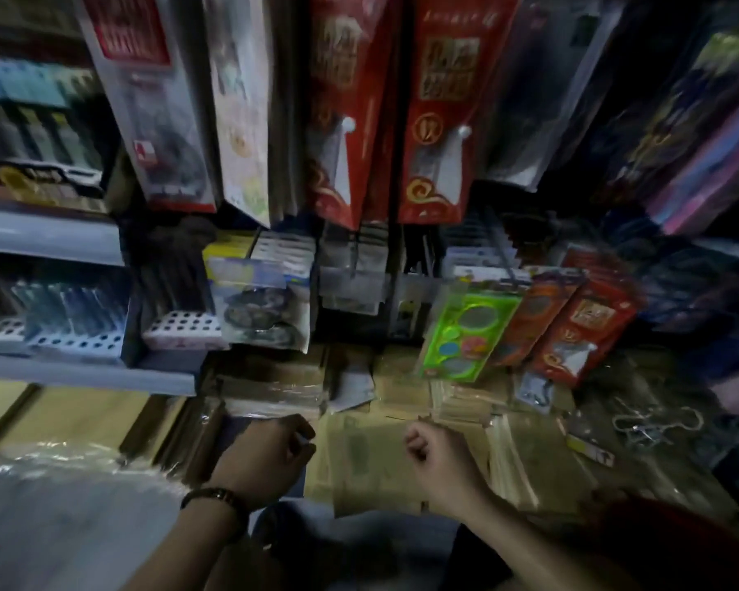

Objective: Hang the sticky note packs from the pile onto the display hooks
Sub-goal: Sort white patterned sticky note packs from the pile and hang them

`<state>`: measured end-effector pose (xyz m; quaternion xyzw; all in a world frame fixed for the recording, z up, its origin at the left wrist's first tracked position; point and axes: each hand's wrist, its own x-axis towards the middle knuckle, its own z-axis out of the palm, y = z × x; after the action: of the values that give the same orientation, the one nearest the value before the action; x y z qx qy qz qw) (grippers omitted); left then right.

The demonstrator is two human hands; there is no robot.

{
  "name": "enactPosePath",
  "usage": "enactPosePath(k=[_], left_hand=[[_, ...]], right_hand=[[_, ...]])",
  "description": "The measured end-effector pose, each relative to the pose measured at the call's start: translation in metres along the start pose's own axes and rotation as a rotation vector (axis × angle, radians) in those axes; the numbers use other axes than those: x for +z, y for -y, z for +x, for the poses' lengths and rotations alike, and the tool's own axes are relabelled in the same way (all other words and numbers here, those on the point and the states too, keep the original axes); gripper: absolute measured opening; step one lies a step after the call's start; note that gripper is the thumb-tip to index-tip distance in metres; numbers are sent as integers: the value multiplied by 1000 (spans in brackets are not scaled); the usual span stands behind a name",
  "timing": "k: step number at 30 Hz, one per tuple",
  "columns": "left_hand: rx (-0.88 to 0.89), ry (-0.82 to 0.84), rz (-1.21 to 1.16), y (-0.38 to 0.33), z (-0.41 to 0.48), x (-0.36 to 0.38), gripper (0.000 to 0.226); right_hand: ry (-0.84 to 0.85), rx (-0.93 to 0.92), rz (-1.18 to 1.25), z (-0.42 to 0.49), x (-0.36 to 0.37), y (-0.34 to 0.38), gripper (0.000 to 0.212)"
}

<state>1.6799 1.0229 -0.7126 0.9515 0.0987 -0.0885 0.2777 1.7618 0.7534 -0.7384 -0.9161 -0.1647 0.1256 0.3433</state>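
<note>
Sticky note packs (372,462) are lying piled in clear wrap, low in front of the display. Both hands are hovering just over the pile. Left hand (269,454): fingers curling in, can't tell if they're pinching anything. Right hand (438,458): curling into a fist, nothing visible in it. Display hooks (510,262) are sticking out above the pile, with a green pack (466,334) hanging there.

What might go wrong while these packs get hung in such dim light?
The pile of packs looks loose and glossy, so some may slide. The green pack and red packs hang crowded and tilted; reaching past might knock them down. Dim light may also make aiming hard.
</note>
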Motion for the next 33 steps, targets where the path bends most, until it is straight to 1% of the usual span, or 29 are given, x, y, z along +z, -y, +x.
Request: enactPosePath(k=[1, 3, 4, 8, 11, 13, 15, 18, 21, 24, 27, 29, 31, 33], left_hand=[[-32, 9, -3, 6, 8, 7, 20], [-93, 24, -12, 20, 25, 23, 20], [-122, 38, -19, 27, 32, 30, 20], [-236, 151, -52, 53, 49, 51, 19], [-295, 165, -80, 60, 54, 57, 18], [-317, 189, -67, 61, 58, 64, 14], [-324, 225, -31, 62, 58, 69, 16], [-338, 248, -26, 64, 61, 70, 19], [-351, 251, -53, 67, 65, 60, 11], [-357, 212, -131, 72, 66, 53, 11], [-336, 205, -171, 69, 65, 54, 9], [-313, 218, -174, 65, 66, 58, 9], [-294, 223, -169, 60, 68, 60, 13], [-292, 225, -172, 56, 70, 60, 16]], right_hand=[[51, 35, -31, 10, 19, -10, 26], [172, 88, -116, 34, 55, -27, 7], [230, 107, -165, 47, 72, -34, 8], [379, 57, -516, 106, 123, -54, 43], [450, -13, -770, 150, 155, -77, 62], [406, -79, -978, 178, 174, -94, 68], [395, -86, -1094, 201, 188, -105, 66], [428, -75, -1162, 222, 200, -113, 64], [433, -67, -1131, 235, 214, -122, 60], [429, -41, -1169, 243, 223, -126, 72], [420, -59, -1211, 248, 226, -132, 78], [429, -51, -1211, 255, 229, -137, 75], [445, -53, -1201, 263, 232, -141, 71], [459, -72, -1193, 267, 234, -143, 71]])
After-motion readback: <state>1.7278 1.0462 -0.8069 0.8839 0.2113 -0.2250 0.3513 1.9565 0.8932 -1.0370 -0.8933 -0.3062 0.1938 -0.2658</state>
